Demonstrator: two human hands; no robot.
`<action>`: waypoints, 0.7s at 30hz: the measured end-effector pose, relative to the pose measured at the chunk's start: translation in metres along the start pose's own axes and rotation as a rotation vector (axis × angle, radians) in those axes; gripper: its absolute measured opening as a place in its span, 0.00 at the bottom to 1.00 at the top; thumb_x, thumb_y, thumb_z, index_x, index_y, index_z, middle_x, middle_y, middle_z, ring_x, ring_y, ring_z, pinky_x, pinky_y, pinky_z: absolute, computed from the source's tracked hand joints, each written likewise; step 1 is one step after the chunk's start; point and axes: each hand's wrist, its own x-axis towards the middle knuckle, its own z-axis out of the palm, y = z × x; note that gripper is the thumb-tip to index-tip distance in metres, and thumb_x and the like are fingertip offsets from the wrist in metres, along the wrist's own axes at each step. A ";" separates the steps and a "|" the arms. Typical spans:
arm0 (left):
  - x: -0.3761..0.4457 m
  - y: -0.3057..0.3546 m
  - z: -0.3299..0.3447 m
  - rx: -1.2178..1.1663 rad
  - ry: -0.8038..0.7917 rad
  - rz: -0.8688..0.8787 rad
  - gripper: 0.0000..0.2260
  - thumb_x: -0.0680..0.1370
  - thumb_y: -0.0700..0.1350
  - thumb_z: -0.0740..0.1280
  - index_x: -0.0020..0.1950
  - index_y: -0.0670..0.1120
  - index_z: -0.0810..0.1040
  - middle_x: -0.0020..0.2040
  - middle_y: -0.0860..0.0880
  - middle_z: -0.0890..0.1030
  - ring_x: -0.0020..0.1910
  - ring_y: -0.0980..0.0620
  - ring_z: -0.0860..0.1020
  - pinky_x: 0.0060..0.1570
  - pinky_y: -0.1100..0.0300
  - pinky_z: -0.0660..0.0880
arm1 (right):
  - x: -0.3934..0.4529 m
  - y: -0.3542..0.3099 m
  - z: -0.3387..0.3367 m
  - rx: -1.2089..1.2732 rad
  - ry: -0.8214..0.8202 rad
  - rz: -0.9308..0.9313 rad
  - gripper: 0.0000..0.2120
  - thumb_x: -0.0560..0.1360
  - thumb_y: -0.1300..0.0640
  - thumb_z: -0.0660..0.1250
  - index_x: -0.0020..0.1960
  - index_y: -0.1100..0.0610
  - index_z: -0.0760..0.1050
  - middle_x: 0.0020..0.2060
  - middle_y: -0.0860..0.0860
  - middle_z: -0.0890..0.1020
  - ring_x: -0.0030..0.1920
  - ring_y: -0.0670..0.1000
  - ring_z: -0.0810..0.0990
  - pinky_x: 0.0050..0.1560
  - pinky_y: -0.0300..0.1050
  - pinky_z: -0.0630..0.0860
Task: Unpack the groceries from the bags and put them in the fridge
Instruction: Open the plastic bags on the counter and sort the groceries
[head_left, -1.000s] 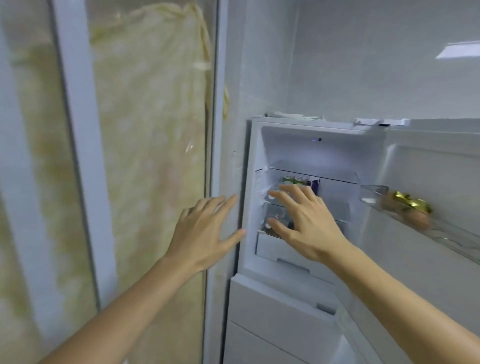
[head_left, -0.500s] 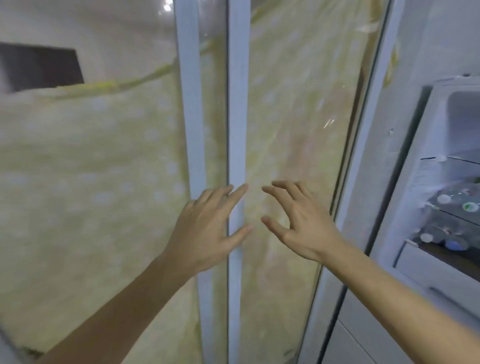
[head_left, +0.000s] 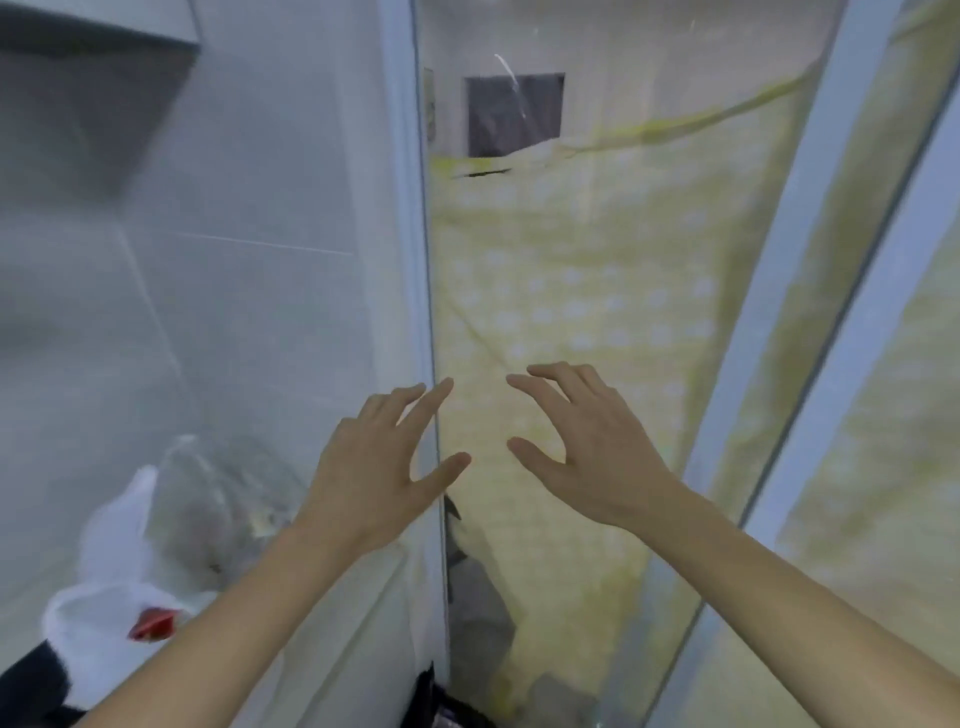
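Head view, blurred throughout. Both forearms reach forward, bare. The left hand and right hand are held side by side in the air with a small gap between them, fingers spread and only slightly bent — released, nothing in either one. Neither hand touches any surface that I can make out.

Materials: a glass panel fills the middle, smooth and reflective, with a thin bright streak near its top. Behind it hangs a pale yellow cloth with rows of white dots, soft and creased. A pale blue-grey frame post bounds the glass on the left; a second, slanted frame bar bounds it on the right. Left of the post is a white tiled wall, glossy, with fine joint lines.

Task items: a white plastic bag sits low at the near left, crumpled, with a small red item showing at its mouth. A clear, thin bag lies just behind it; its contents are too blurred to name. The left forearm crosses in front of both bags. No fridge in frame.

Open room: free space lies ahead of the hands up to the glass.

Hidden or cut off: dark shapes at the bottom edge and bottom left corner — not identifiable.
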 end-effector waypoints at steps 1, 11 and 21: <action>-0.013 -0.020 -0.007 0.013 0.001 -0.044 0.35 0.78 0.73 0.49 0.83 0.61 0.52 0.78 0.56 0.66 0.74 0.51 0.66 0.66 0.47 0.70 | 0.011 -0.016 0.010 0.020 -0.008 -0.034 0.29 0.79 0.37 0.59 0.77 0.48 0.68 0.72 0.48 0.72 0.70 0.52 0.69 0.61 0.51 0.72; -0.160 -0.175 -0.064 0.119 0.005 -0.425 0.33 0.77 0.71 0.56 0.80 0.61 0.59 0.74 0.58 0.70 0.71 0.51 0.68 0.61 0.49 0.72 | 0.081 -0.187 0.132 0.241 -0.136 -0.296 0.28 0.80 0.38 0.60 0.77 0.47 0.66 0.71 0.47 0.71 0.69 0.53 0.71 0.62 0.53 0.75; -0.222 -0.239 -0.046 0.142 -0.064 -0.696 0.33 0.79 0.70 0.55 0.82 0.60 0.56 0.75 0.58 0.69 0.70 0.53 0.68 0.62 0.50 0.72 | 0.121 -0.258 0.239 0.405 -0.339 -0.403 0.30 0.75 0.36 0.58 0.74 0.47 0.69 0.69 0.45 0.73 0.65 0.53 0.72 0.61 0.54 0.76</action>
